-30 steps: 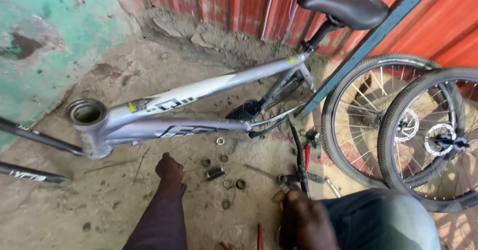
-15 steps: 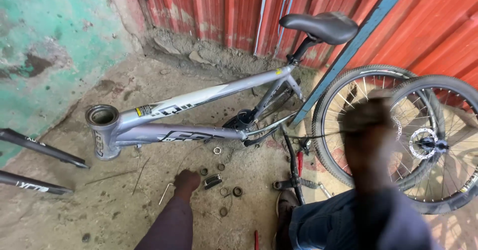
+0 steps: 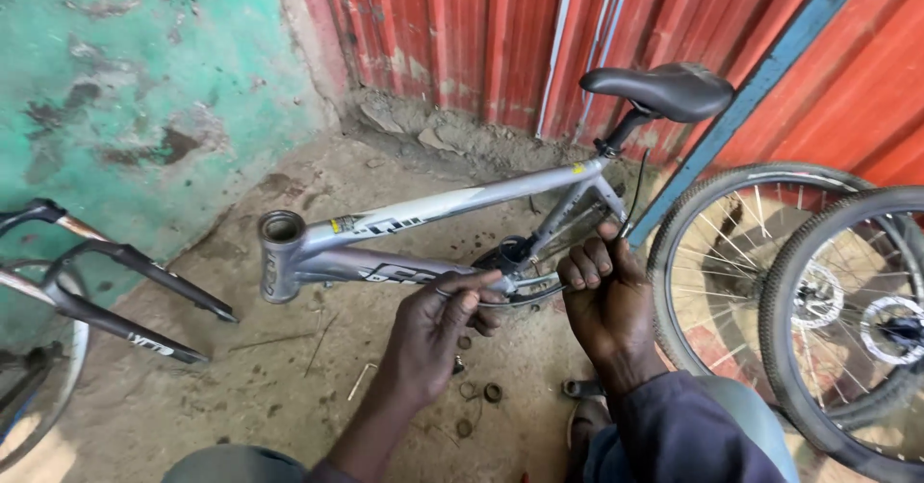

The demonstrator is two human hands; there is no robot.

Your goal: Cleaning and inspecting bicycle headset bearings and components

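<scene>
A silver bicycle frame (image 3: 452, 206) with a black saddle (image 3: 664, 90) lies propped over the dirt floor, its open head tube (image 3: 280, 252) pointing left. My left hand (image 3: 435, 329) reaches up to the down tube, thumb and forefinger pinched on a thin cable near the crank area (image 3: 510, 257). My right hand (image 3: 604, 295) is closed beside the seat tube. It grips the same thin black cable (image 3: 635, 190), which runs up toward the saddle.
Two spoked wheels (image 3: 717, 262) (image 3: 852, 319) lean against the red corrugated wall (image 3: 462, 31) at right. A black fork (image 3: 125, 295) and part of another wheel sit at left by the green wall. Small rings and bolts (image 3: 481, 392) lie on the ground under my hands.
Both hands have left the ground and the small parts and come up to the frame. The left now pinches at the down tube and the right has closed on the cable.
</scene>
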